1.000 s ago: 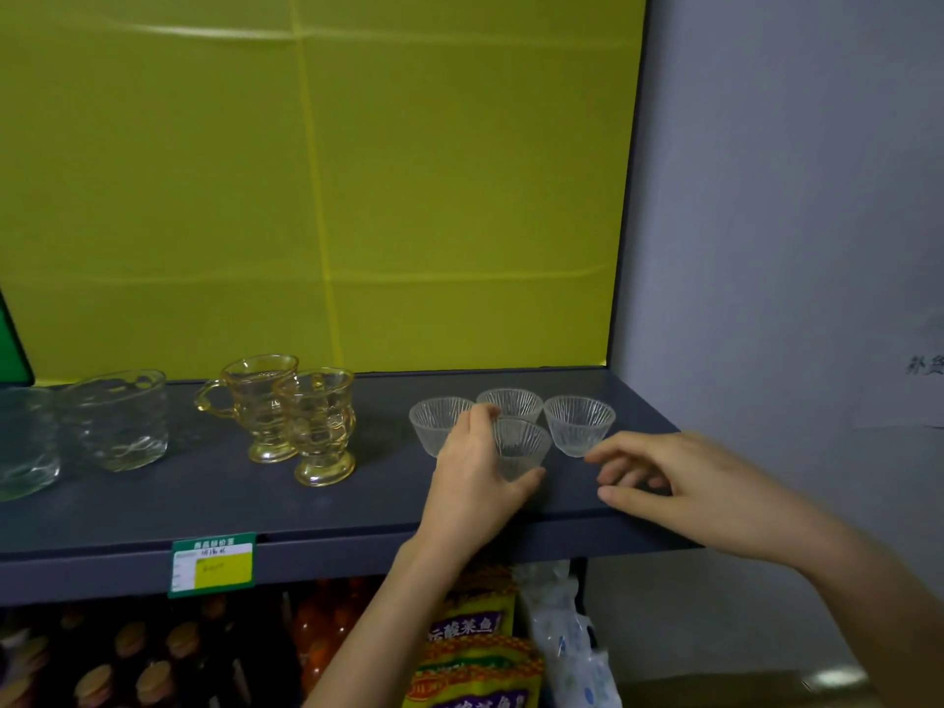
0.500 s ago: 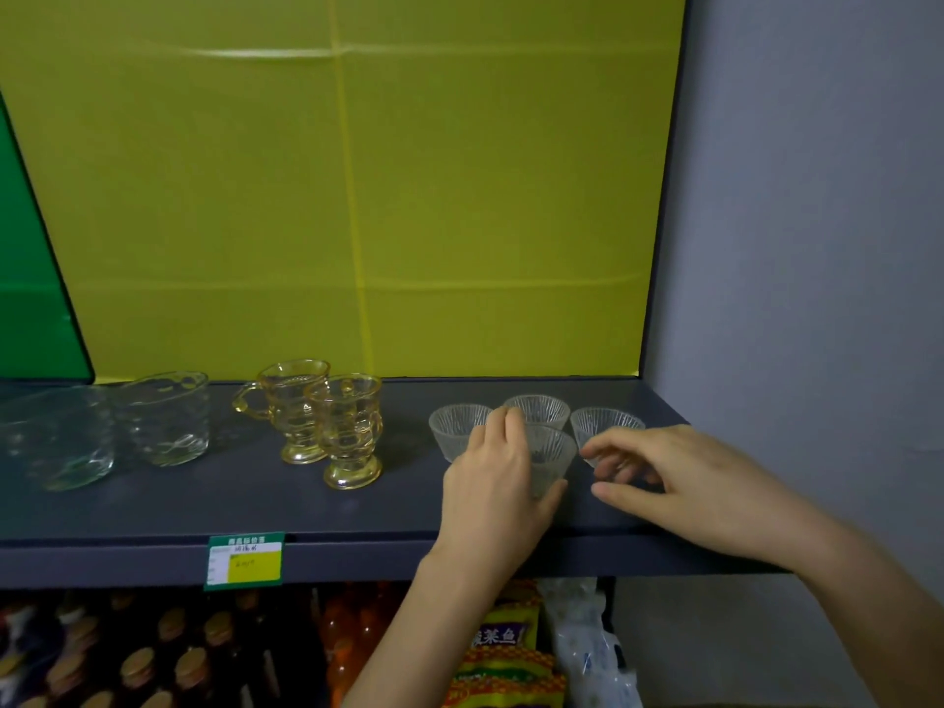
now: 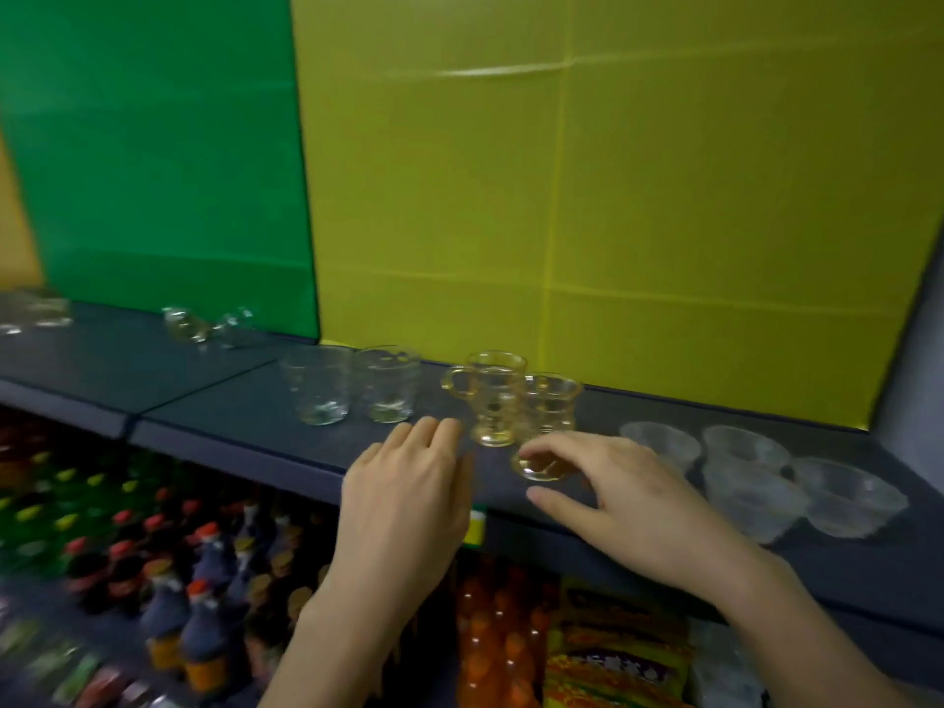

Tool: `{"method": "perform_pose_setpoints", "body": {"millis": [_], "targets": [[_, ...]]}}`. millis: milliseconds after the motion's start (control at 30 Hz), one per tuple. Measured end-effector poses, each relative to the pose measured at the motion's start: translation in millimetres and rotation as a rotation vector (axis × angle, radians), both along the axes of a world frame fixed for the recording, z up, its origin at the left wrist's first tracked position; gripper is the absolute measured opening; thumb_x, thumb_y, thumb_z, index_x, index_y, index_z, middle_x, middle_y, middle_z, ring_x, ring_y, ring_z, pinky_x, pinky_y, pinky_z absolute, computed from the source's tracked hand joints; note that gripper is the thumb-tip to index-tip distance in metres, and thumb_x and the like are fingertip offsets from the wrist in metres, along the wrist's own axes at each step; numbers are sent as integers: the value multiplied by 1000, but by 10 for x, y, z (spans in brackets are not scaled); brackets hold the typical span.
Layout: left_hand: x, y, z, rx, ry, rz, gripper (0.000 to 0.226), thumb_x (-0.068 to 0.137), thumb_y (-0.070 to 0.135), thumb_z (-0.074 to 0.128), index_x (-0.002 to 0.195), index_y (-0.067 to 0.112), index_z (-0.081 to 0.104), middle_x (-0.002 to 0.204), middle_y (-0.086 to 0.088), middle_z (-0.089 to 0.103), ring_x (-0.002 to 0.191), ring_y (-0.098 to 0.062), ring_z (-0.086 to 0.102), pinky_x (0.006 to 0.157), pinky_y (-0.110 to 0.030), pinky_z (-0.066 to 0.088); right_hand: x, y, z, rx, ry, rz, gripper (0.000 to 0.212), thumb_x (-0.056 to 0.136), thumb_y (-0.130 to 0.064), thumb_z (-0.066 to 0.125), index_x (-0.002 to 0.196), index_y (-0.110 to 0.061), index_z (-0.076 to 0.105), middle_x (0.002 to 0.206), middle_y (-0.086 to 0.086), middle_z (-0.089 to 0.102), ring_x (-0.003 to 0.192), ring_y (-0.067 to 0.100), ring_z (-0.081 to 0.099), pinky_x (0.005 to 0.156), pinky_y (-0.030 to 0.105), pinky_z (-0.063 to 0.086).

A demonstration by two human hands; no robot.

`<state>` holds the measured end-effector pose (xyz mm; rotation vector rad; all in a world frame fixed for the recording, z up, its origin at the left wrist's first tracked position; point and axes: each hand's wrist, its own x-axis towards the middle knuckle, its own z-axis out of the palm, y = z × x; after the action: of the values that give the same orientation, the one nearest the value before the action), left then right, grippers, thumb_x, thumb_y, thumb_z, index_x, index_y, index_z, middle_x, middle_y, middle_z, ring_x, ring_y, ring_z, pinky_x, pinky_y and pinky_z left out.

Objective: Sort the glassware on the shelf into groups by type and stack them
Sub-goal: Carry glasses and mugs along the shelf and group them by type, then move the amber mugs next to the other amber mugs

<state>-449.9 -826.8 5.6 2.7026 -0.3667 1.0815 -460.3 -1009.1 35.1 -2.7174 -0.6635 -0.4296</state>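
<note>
Two amber footed cups with handles stand side by side on the dark grey shelf, the farther cup behind the nearer cup. My right hand is spread, its fingertips curled at the nearer cup's foot; whether they touch is unclear. My left hand is flat and empty, just left of the cups at the shelf's front. Two clear tumblers stand left of the amber cups. Several small ribbed clear bowls are clustered to the right.
More glassware, blurred, sits farther left on the shelf. Green and yellow panels back the shelf; a grey wall closes its right end. Below are rows of bottles, snack packets and a price tag on the shelf edge.
The view has swung left. Both hands have left the small ribbed bowls and moved left to the amber cups; the left hand no longer holds a bowl.
</note>
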Motion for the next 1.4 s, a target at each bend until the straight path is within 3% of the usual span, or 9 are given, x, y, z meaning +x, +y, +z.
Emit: {"method": "perform_pose_setpoints", "body": {"millis": [100,233,467,633,900,1233,1400], "targets": [[-22,571,-30,12,44,130,30,78,38,40,86,20,61,76,4,67,73,-20,67,52,-29,49,183,582,-29,4,-10,107,35,89,-46,49,123,-39,47,123,-23,55,114,1,51,92,29,45],[-65,1401,-64,37,48,271,34,79,42,37,84,19,62,72,5,66,69,-19,66,47,-26,45,412,1448,-96,17,-14,218,34,87,-46,50,121,-38,48,122,-18,57,114,9,54,92,37,46],[-58,2924,-146,43,82,373,31,80,43,45,84,19,64,73,4,66,68,-19,66,43,-28,45,722,2936,-212,43,-10,280,36,89,-45,49,124,-36,47,126,-17,54,115,11,53,88,37,47],[46,3794,-202,16,133,329,29,80,44,47,88,21,64,77,5,65,72,-18,65,46,-31,48,996,3820,-242,64,14,253,36,89,-46,49,123,-36,47,127,-15,54,115,15,53,91,38,46],[598,4642,-171,-26,64,249,27,86,40,48,97,19,61,91,4,66,86,-18,62,58,-30,44,1590,4701,-210,20,53,181,37,90,-45,48,124,-31,49,126,-12,56,114,13,54,90,35,47],[1952,5312,-141,-58,71,176,31,89,41,45,111,21,55,111,6,61,104,-15,56,72,-30,45,2715,5304,-161,24,45,75,42,89,-43,52,126,-24,50,128,-6,56,115,16,53,97,40,45],[2802,5436,-74,-133,184,55,35,87,45,48,112,21,54,114,6,61,99,-17,58,75,-33,47,3398,5325,-2,-18,12,-102,45,87,-46,52,124,-20,50,125,2,58,113,25,54,94,44,46]]}}
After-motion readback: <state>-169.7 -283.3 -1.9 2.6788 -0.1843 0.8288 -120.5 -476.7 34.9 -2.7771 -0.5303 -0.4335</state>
